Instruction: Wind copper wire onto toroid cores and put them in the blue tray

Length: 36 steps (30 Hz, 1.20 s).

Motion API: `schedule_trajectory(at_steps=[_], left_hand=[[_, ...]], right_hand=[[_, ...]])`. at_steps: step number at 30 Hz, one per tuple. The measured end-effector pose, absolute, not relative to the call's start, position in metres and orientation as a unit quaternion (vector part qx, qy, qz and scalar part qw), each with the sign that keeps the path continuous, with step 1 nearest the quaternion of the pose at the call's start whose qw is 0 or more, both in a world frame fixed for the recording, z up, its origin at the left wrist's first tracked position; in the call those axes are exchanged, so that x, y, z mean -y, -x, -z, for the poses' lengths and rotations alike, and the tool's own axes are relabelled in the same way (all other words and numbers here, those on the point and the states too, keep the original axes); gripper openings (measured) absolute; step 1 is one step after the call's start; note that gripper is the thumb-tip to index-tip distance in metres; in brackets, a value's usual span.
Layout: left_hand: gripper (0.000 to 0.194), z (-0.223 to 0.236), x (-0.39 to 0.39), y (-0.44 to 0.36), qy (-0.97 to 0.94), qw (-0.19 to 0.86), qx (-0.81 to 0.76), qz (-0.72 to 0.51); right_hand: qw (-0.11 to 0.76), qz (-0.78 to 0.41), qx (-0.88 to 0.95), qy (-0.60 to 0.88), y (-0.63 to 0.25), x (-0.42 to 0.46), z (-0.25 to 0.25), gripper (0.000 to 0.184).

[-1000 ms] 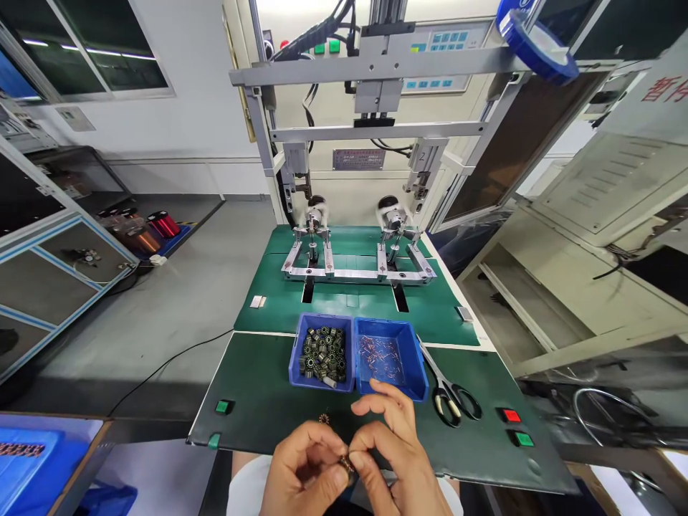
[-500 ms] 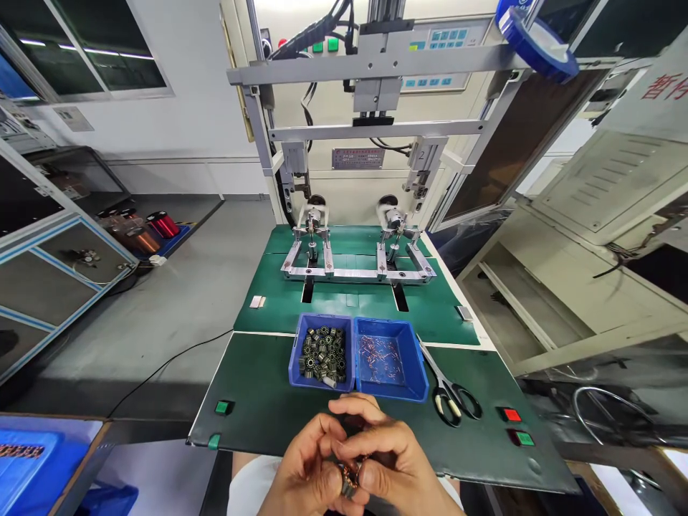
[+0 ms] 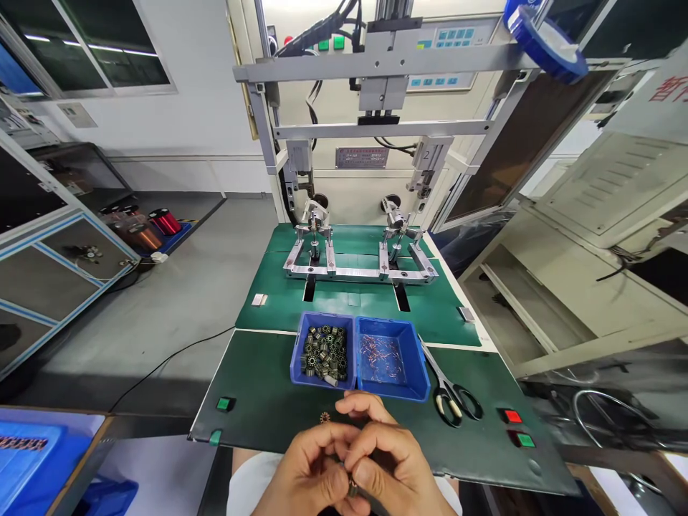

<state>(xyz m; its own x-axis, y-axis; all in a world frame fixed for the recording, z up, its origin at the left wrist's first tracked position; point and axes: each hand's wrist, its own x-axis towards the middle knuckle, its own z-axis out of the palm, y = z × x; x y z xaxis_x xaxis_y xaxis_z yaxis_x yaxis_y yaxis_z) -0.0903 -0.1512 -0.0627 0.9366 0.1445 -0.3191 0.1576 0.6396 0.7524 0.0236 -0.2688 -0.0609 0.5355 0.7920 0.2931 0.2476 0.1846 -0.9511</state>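
Note:
Close to the front edge of the table, my left hand (image 3: 312,469) and my right hand (image 3: 395,459) meet with fingers bent inward. Between their thumbs and fingertips they pinch a small copper-wound motor core (image 3: 352,489), mostly covered by the fingers. A second wound core (image 3: 325,417) lies on the green mat just beyond my left hand. Past the hands, a blue-purple bin (image 3: 295,362) holds many bare metal cores (image 3: 325,350). Beside it, a blue bin (image 3: 422,373) contains loose copper wire scraps (image 3: 381,357).
Black-handled scissors (image 3: 454,398) lie right of the bins. A winding machine with a metal fixture (image 3: 357,274) stands at the back of the green table (image 3: 258,373). Green and red buttons (image 3: 512,416) sit near the front corners. A blue tray (image 3: 32,459) is at lower left.
My fingers have closed further over the held core, so less of it shows. The second wound core now appears on the mat beyond my left hand. The camera view has shifted slightly.

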Motion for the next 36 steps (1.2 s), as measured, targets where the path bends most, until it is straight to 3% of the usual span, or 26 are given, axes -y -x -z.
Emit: schedule_trajectory(at_steps=[9, 22, 27, 31, 36], left_hand=[[0.03, 0.064, 0.153, 0.088, -0.505, 0.854, -0.119, -0.032], [0.04, 0.064, 0.15, 0.088, -0.583, 0.802, -0.127, -0.018], [0.043, 0.069, 0.147, 0.086, -0.685, 0.724, -0.071, -0.05], [0.04, 0.072, 0.148, 0.084, -0.702, 0.702, -0.088, -0.087], [0.037, 0.073, 0.156, 0.078, -0.725, 0.667, -0.113, -0.13]], right_hand=[[0.616, -0.206, 0.413, 0.638, -0.023, 0.274, 0.058, 0.029], [0.612, -0.184, 0.407, 0.652, -0.023, 0.272, 0.052, 0.027], [0.609, -0.158, 0.406, 0.662, -0.02, 0.269, 0.054, 0.024], [0.597, -0.09, 0.413, 0.682, -0.021, 0.272, 0.058, 0.003], [0.561, 0.0, 0.413, 0.718, -0.018, 0.276, 0.063, 0.011]])
